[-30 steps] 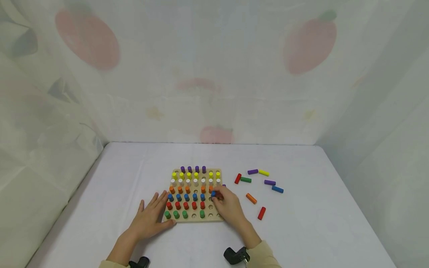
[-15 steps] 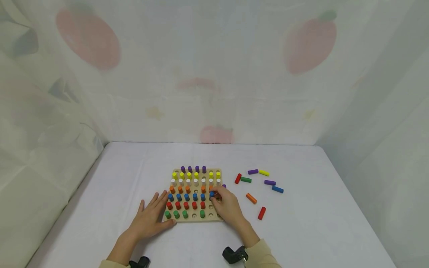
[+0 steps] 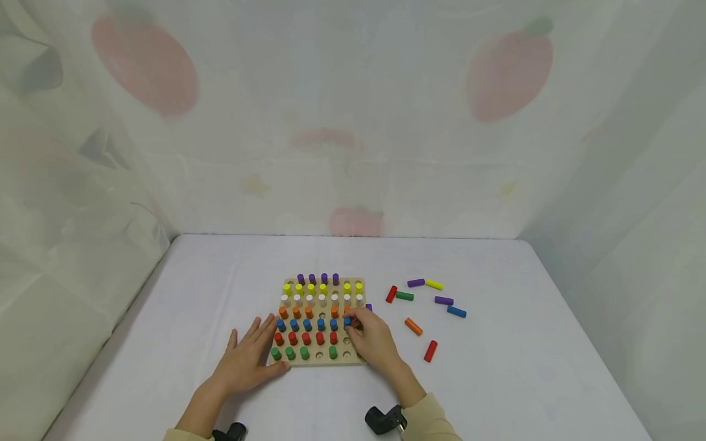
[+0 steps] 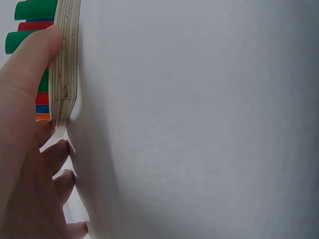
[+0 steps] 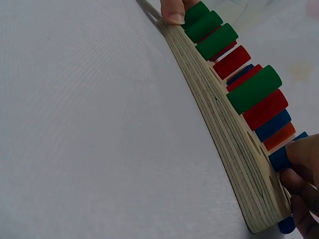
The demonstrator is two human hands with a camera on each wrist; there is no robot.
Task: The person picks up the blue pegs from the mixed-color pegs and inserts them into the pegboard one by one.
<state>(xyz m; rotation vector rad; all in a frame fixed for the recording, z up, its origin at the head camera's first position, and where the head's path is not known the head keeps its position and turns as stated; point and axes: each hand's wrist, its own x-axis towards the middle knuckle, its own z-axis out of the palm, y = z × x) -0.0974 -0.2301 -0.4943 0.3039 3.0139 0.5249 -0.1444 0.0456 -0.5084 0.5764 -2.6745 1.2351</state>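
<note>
A wooden pegboard [image 3: 331, 362] lies on the table, with coloured pegs upright in rows of purple, yellow, white, orange, blue, red and green. My right hand [image 3: 377, 344] pinches a blue peg [image 3: 347, 321] between thumb and fingers at the right of the blue row. In the right wrist view this blue peg [image 5: 280, 159] stands at the board; its lower end's fit in the hole is hard to tell. My left hand [image 3: 242, 362] rests at the board's left side with fingers extended, the thumb [image 4: 50, 42] touching its front left corner.
Loose pegs lie right of the board: a red peg [image 3: 431, 351], an orange peg [image 3: 413, 326], a blue peg [image 3: 456, 312], a green peg [image 3: 405, 296], a yellow peg [image 3: 434, 285] and others. A purple peg [image 3: 369, 307] shows close to the board's right edge.
The right hand has shifted slightly left and the blue peg has moved left and a little down, in line with the blue row. The left hand and the board stay put.
</note>
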